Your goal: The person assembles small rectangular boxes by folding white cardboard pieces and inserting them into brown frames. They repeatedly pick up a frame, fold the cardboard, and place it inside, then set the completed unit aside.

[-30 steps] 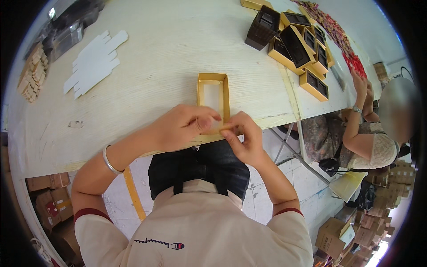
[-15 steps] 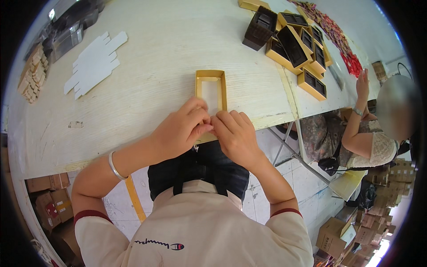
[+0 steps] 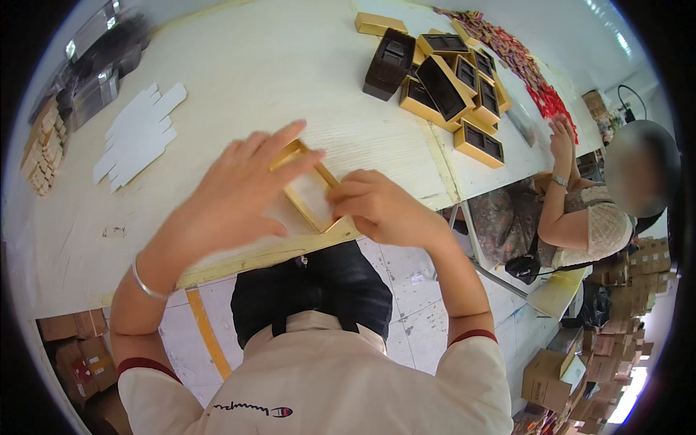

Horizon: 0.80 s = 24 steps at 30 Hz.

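A gold open-topped cardboard box [image 3: 326, 175] with a pale inside sits at the table's near edge, turned at a slant. My right hand [image 3: 388, 209] has its fingers curled over the box's right wall near the close corner, gripping it. Over the box's far left end, my left hand [image 3: 235, 185] is spread, thumb apart from the fingers and slightly blurred. It holds nothing, and I cannot tell whether its fingertips touch the wall. Part of the box is hidden behind both hands.
Flat white card blanks [image 3: 138, 138] lie at the left, near stacked small wooden-coloured pieces [image 3: 45, 148]. Gold boxes with dark inserts [image 3: 478, 143] are piled at the right beside stacked dark trays [image 3: 389, 64]. Another person [image 3: 573, 217] sits at the right, near red items [image 3: 547, 105].
My left hand has opened and moved left, away from my right hand. The gold box has turned from straight to slanted, and my right hand has taken hold of its right wall.
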Available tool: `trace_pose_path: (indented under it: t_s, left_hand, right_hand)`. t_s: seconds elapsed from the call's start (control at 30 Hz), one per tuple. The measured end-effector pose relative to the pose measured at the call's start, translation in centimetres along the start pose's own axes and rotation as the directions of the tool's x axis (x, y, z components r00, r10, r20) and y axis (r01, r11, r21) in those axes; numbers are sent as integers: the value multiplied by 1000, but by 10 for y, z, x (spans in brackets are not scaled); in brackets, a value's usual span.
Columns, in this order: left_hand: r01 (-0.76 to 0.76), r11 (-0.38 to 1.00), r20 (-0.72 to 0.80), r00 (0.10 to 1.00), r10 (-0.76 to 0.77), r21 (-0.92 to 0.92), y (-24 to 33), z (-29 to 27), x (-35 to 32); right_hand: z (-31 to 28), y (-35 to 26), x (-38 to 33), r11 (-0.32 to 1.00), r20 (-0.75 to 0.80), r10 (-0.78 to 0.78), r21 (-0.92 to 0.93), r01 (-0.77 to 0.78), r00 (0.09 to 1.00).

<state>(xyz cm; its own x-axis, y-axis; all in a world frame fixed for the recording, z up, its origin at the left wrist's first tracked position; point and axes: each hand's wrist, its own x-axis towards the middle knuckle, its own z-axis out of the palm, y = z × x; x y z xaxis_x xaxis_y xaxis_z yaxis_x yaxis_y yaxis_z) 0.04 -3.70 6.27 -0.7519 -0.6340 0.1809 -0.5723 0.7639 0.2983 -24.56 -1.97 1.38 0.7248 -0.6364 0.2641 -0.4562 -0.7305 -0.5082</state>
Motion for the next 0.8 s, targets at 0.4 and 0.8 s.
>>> trace_pose_path:
  t_s: [0.4, 0.8]
  left_hand:
    - [127, 983, 198, 975, -99, -134, -45, 25, 29]
    - [172, 970, 101, 982, -156, -169, -61, 31, 22]
  right_hand:
    - [-99, 126, 51, 631, -397, 130, -674, -384, 909]
    - [-127, 44, 49, 846, -565, 498, 483, -225, 658]
